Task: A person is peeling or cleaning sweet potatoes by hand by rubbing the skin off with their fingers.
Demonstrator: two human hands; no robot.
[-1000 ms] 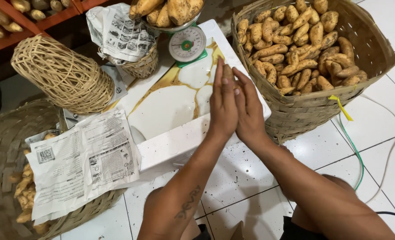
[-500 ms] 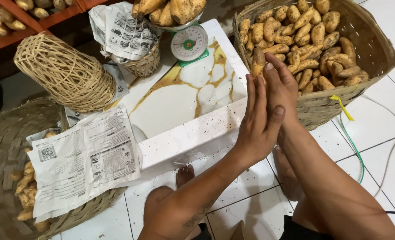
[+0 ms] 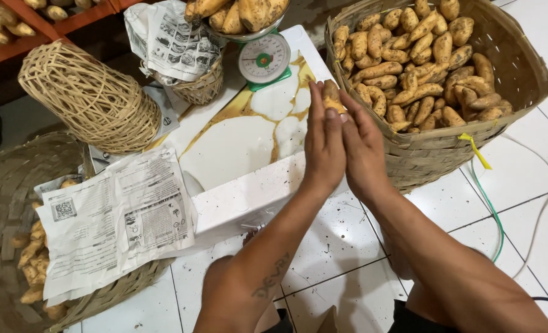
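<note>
A single head-worn camera looks steeply down from close above, over the forearms, onto the white tabletop (image 3: pixel 237 148) and tiled floor (image 3: pixel 533 203).

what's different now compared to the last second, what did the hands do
The left hand and right hand, pressed flat together over the white tray a second ago, swung right toward the big basket and have come back over the tray's edge. A sweet potato now sits between the palms, where none showed before. The scale, twine spool and newspaper stayed put.
</note>
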